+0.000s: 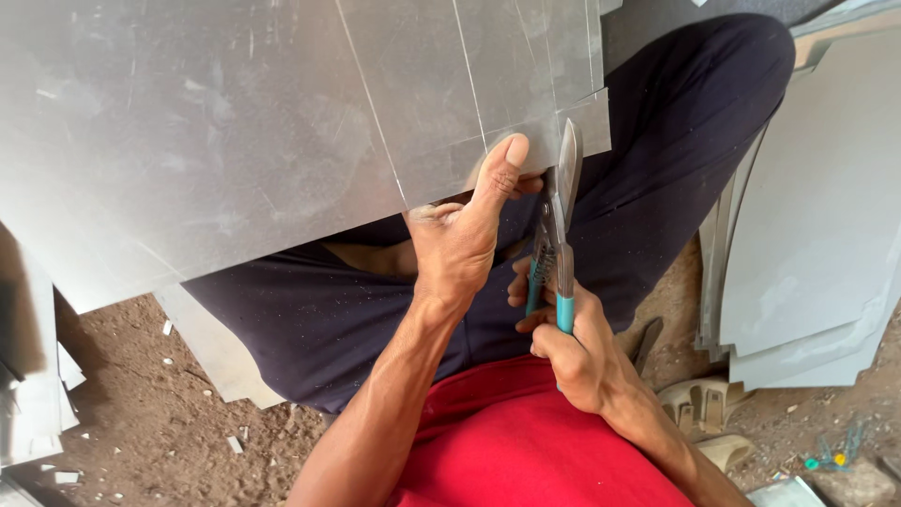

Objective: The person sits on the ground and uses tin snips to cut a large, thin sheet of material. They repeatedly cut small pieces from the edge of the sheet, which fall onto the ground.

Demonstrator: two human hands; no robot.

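Note:
A large grey metal sheet (235, 122) with scribed lines rests across my lap. My left hand (465, 230) grips its near edge, thumb pressed flat on top next to the cut line. My right hand (572, 347) is closed around teal-handled tin snips (560, 221), whose blades point up into the sheet's edge just right of my left thumb. A small flap of sheet (591, 117) sticks out to the right of the blades.
I sit on a dirt floor in dark trousers (657, 169) and a red shirt (526, 441). A stack of cut metal sheets (807, 253) lies at the right, more sheet pieces (33, 404) at the left. Small metal offcuts litter the ground.

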